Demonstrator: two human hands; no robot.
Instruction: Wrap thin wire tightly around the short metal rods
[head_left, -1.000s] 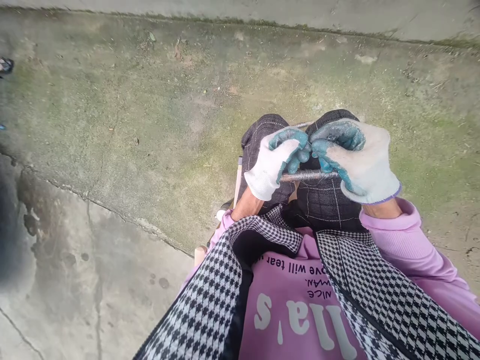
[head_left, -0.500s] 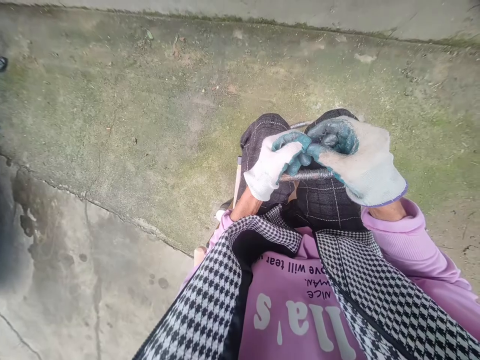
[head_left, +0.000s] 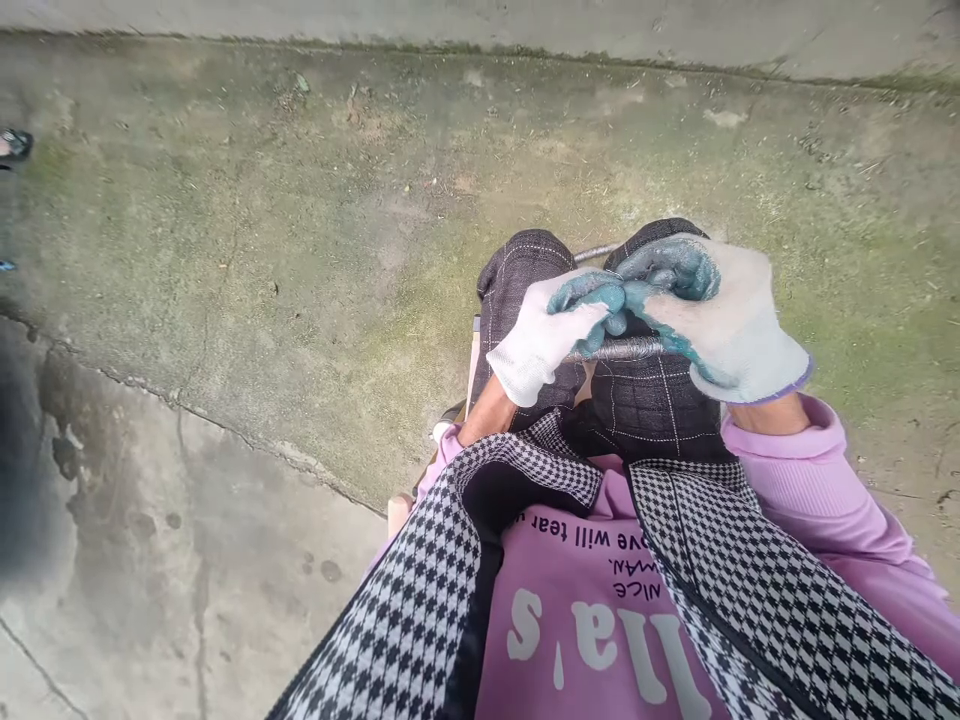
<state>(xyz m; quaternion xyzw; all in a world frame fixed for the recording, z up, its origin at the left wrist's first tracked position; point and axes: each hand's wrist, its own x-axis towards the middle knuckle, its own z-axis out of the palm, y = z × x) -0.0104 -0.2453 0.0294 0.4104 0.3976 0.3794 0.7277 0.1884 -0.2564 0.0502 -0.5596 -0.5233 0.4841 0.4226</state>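
Both my hands wear white knit gloves with blue-green coated palms and fingers. My left hand (head_left: 574, 310) is closed, its fingertips pressed together just above a thin bar wrapped in silvery strands (head_left: 634, 349). My right hand (head_left: 697, 300) is closed too, fingers curled and thumb toward the left fingertips; the two hands meet over my lap. Whatever is pinched between them is too small or hidden to make out. A second silvery length (head_left: 596, 253) shows between my knees, behind the hands; whether it joins the wrapped bar is hidden.
My knees in dark checked trousers (head_left: 525, 265) lie under the hands. A pale seat or frame part (head_left: 473, 365) shows beside my left leg. Mossy concrete (head_left: 300, 250) spreads ahead, with a raised edge along the top. Part of a dark shoe (head_left: 15, 146) shows at far left.
My hands stay together over the wrapped bar, with the right glove shifted slightly left and the fingers moved a little. More of the dark shoe has come into view at far left.
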